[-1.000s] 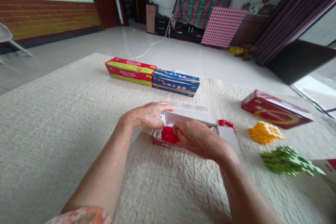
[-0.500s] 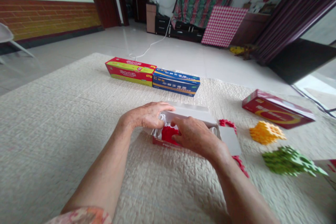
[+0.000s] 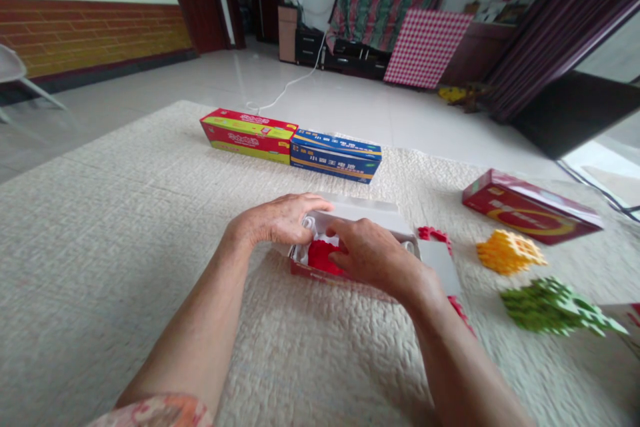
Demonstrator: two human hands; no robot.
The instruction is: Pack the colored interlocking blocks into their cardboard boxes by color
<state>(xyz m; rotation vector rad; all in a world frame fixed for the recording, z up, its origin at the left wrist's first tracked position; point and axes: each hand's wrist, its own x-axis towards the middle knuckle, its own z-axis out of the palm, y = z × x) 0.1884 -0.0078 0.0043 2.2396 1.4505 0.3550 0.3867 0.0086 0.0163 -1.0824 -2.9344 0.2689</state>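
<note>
An opened carton [image 3: 315, 273] with a red outside and grey-white inside lies in front of me, its lid raised at the back. Inside it are white items at both ends and red pieces [image 3: 323, 256] between them. My left hand [image 3: 283, 219] grips the carton's back left edge, fingers behind the wall and thumb inside. Over the carton's middle, my right hand [image 3: 363, 248] reaches in with thumb and forefinger apart beside the red pieces; its other fingers are hidden.
Red-green [image 3: 250, 136] and blue [image 3: 335, 157] boxes stand end to end behind the carton. To the right are a dark red box [image 3: 530, 207], yellow pieces [image 3: 510, 252], green pieces [image 3: 555, 307] and red pieces [image 3: 435, 235] by the carton's end flap.
My right hand has shifted very slightly within the carton, with thumb and forefinger still apart. My left hand stays on the carton's edge.
</note>
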